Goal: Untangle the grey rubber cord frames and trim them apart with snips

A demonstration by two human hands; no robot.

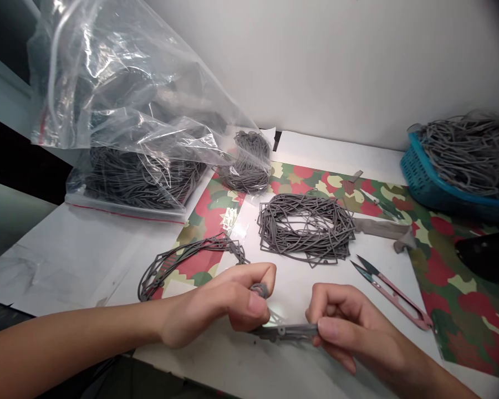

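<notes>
My left hand (222, 307) is closed round a bunch of thin grey rubber-like gaskets (283, 331), with a rolled end showing between thumb and forefinger. The other end of the bunch is pinched by my right hand (353, 327), so it stretches between both hands over the white paper. Behind my left wrist lies a loose loop of similar gaskets (187, 249). Beyond my hands sits a ring-shaped heap of gaskets (307, 246). Thread snips (393, 293) with pink handles rest to the right of my right hand, blades apart.
At the left stands a clear plastic bag (128, 183) full of grey gaskets. A smaller bundle (249, 166) lies beside it, partly under the plastic. A blue basket (419, 172) heaped with gaskets is at the right. A grey strip (382, 226) and a black object (488, 257) lie nearby.
</notes>
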